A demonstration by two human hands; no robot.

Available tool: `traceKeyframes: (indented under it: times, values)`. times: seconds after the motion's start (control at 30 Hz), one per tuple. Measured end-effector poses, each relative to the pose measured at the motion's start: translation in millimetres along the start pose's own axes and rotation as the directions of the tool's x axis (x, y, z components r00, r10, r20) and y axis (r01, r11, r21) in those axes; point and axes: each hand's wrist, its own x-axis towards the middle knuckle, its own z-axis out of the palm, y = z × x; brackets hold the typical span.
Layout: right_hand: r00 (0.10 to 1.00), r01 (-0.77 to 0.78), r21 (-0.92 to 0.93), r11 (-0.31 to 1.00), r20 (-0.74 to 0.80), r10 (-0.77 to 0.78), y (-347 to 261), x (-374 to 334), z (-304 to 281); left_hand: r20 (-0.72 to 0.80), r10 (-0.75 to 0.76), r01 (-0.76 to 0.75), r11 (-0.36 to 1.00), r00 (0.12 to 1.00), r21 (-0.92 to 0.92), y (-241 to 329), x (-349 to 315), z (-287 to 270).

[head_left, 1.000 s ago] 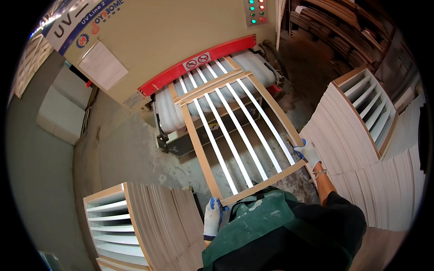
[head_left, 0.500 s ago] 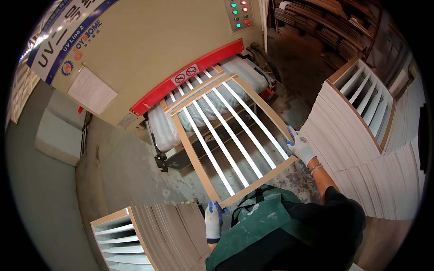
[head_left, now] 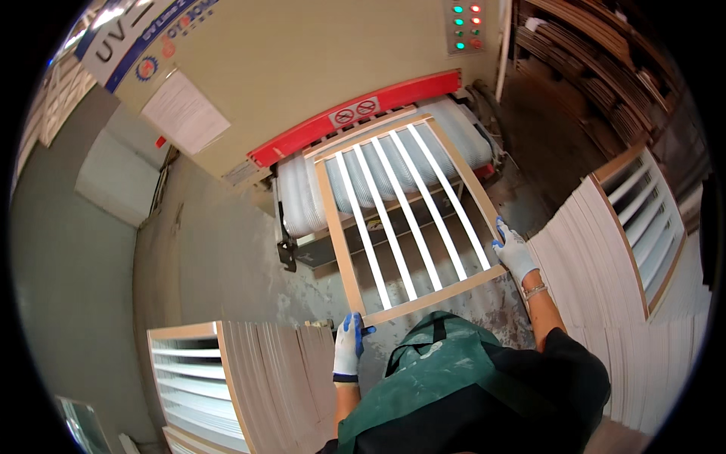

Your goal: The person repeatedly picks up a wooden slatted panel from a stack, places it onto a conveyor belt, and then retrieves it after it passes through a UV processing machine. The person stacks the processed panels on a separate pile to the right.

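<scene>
A rectangular slatted panel (head_left: pixel 438 296), with a tan frame and white slats, stretches from my body toward a machine. Its far end lies over the clear, ribbed rollers or belt (head_left: pixel 297 198) of the machine's infeed. My left hand (head_left: pixel 348 344), in a white glove with blue fingertips, is closed on the near left corner. Gloved the same way, my right hand (head_left: pixel 517 253) grips the right side rail close to the near right corner. Another panel's tan rail (head_left: pixel 330 144) shows just beyond, mostly hidden beneath the machine's red bar (head_left: pixel 302 138).
Tall stacks of similar panels stand on my right (head_left: pixel 582 257) and left (head_left: pixel 276 374). The beige machine (head_left: pixel 302 60) carries a button panel (head_left: pixel 466 26) with lit green and red lights. Racks of brown boards (head_left: pixel 605 57) stand at the far right.
The panel beyond has slid farther under the red bar. The held panel has moved forward over the rollers, both hands still on it. My view has shifted, so the machine appears farther right.
</scene>
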Motion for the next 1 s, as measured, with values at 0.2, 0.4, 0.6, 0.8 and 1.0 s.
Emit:
traceKeyframes:
  times: [0.2,0.4,0.6,0.8,1.0]
  values:
    - [0.995,-0.039,0.017,0.999,0.087,0.037,-0.2,33.1,7.9,0.055,-0.267,0.243,0.749,0.962,-0.616,28.6,6.6,5.3]
    - [0.997,0.025,0.028,0.999,0.074,-0.027,3.4,63.3,16.3,0.06,-0.364,0.286,0.61,0.93,-0.739,18.6,-8.6,13.0]
    - [0.988,0.048,0.087,0.995,0.142,-0.061,-9.9,100.1,21.3,0.025,-0.462,0.313,0.561,0.887,-0.766,4.2,-34.8,18.0]
    - [0.982,0.124,0.087,0.988,0.131,-0.135,14.9,131.2,36.9,-0.083,-0.478,0.215,0.535,0.875,-0.817,8.7,-73.4,2.6]
    - [0.979,0.06,-0.01,0.998,0.198,-0.057,11.5,169.3,44.1,-0.18,-0.535,0.118,0.475,0.825,-0.872,7.9,-115.7,-2.4]
